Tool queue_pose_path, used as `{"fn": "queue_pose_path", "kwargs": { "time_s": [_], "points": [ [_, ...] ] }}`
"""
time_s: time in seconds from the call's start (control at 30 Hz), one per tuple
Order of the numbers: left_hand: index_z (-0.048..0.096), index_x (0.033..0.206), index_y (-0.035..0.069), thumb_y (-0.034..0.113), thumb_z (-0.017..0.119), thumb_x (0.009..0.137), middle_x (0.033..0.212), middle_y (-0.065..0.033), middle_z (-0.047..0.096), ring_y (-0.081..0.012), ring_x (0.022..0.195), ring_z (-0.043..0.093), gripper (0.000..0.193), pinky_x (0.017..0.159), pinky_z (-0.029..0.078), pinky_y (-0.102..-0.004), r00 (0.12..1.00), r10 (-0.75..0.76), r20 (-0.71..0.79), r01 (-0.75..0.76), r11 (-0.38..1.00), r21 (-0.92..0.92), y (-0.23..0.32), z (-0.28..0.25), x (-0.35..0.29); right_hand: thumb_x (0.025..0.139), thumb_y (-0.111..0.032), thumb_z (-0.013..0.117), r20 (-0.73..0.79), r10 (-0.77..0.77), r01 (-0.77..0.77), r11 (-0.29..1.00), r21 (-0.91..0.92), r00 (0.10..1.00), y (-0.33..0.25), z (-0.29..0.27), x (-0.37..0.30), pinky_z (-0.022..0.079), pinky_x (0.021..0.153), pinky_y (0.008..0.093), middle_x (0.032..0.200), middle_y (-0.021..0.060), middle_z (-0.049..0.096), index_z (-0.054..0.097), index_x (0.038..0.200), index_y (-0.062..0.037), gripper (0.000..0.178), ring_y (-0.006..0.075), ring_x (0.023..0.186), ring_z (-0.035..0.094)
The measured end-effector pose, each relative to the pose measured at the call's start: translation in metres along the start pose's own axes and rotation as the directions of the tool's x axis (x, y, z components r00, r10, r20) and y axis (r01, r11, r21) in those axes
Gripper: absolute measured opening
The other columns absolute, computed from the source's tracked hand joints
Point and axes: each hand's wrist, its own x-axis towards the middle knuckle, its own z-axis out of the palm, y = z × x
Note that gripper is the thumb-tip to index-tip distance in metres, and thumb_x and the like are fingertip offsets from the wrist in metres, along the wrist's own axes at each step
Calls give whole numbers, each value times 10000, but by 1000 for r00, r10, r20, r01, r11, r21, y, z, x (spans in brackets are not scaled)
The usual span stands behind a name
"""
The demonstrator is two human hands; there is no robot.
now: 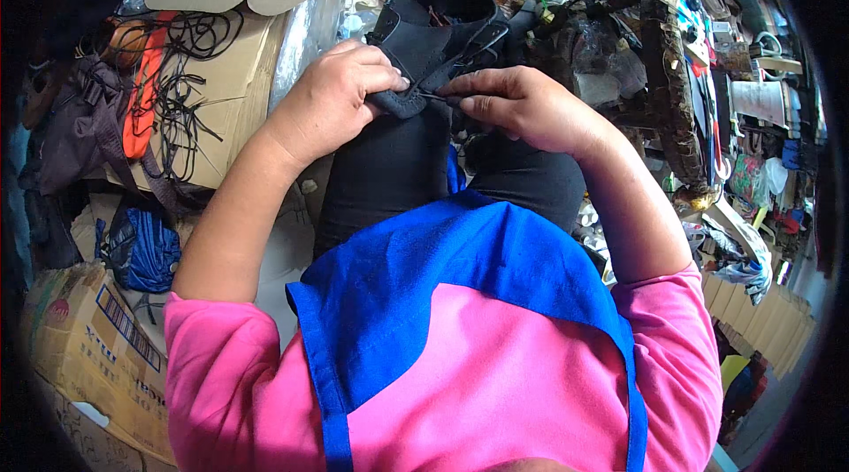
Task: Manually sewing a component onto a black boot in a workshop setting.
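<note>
A black item that looks like a boot [407, 39] rests across my knees, its wide round opening facing up and away from me. My left hand [340, 87] is closed on its near left edge, thumb and fingers pressing the padded black rim. Close by on the right, my right hand [517, 105] pinches a thin dark piece, like a lace or a slim tool, against the same rim. The fingertips of both hands are a short gap apart. Exactly what the right fingers hold is too small to make out.
Black cords [181, 110] and an orange strap [146, 92] lie on cardboard at the left. A cardboard box [97, 348] stands at the lower left. Cluttered shelving with a worn edge [668, 92] runs along the right. A blue apron [398, 269] covers my lap.
</note>
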Motion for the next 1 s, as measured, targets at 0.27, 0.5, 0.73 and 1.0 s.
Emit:
{"fn": "queue_pose_path", "kwargs": {
  "time_s": [0.27, 0.5, 0.73, 1.0],
  "points": [
    [679, 928, 43, -107, 559, 570, 929, -96, 653, -288, 936, 599, 406, 865, 478, -361, 999, -37, -20, 36, 998, -50, -3, 1, -1, 868, -187, 552, -256, -336, 179, 854, -488, 906, -2, 34, -6, 520, 769, 452, 940, 198, 648, 626, 1132, -94, 290, 395, 838, 628],
    [690, 902, 30, -61, 679, 639, 919, -81, 653, -238, 926, 602, 278, 861, 468, -315, 996, -91, -17, 85, 972, -221, -10, 1, -2, 855, -178, 607, -370, -458, 246, 834, -494, 808, 33, 60, 4, 514, 634, 444, 824, 157, 564, 565, 1214, -163, 362, 360, 715, 611],
    [694, 905, 32, -80, 688, 625, 920, -77, 655, -229, 942, 598, 302, 874, 458, -308, 992, -126, 4, 123, 954, -272, -12, -1, -3, 842, -165, 623, -376, -548, 285, 775, -564, 747, 41, 65, 12, 509, 630, 417, 837, 133, 538, 541, 1246, -169, 412, 328, 692, 595],
    [687, 896, 29, -80, 669, 616, 909, -76, 657, -236, 931, 598, 301, 869, 457, -315, 992, -126, 31, 130, 959, -251, -13, -1, 1, 835, -121, 644, -357, -251, 381, 852, 360, 900, 42, 71, 18, 484, 861, 357, 1078, 185, 619, 547, 1231, -75, 411, 328, 996, 607]
  ]
}}
